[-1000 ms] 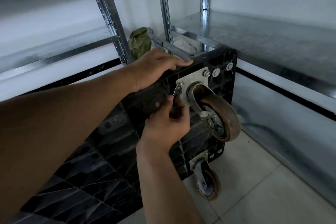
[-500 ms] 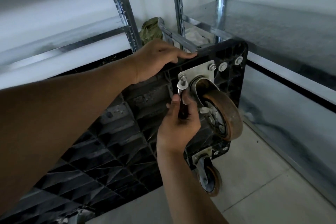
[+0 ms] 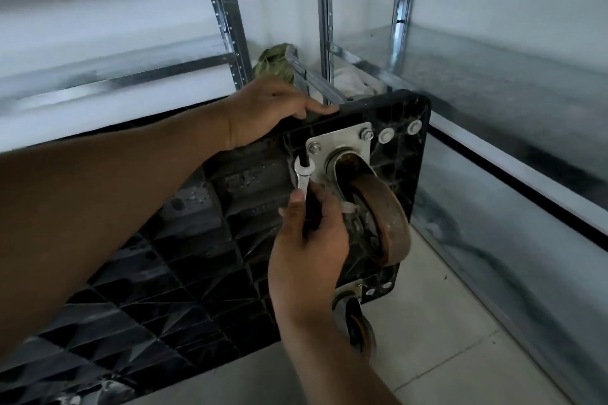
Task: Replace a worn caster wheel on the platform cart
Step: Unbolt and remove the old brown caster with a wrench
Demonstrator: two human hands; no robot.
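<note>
The black platform cart stands on its side with its ribbed underside facing me. A worn brown caster wheel hangs from a steel mounting plate bolted near the cart's upper right corner. My left hand grips the cart's top edge, thumb lying along it. My right hand holds a small open-end wrench upright, its jaw just below the plate's upper-left bolt and off it. A second caster shows below my right wrist.
Galvanised steel shelving surrounds the cart at left, back and right, with upright posts close behind it. A green bundle and a white bag lie behind the cart. Pale floor tiles lie at the lower right.
The wrench head was on the plate's upper-left bolt half a second ago; it now sits lower, off the bolt. My left hand keeps its grip on the cart's edge.
</note>
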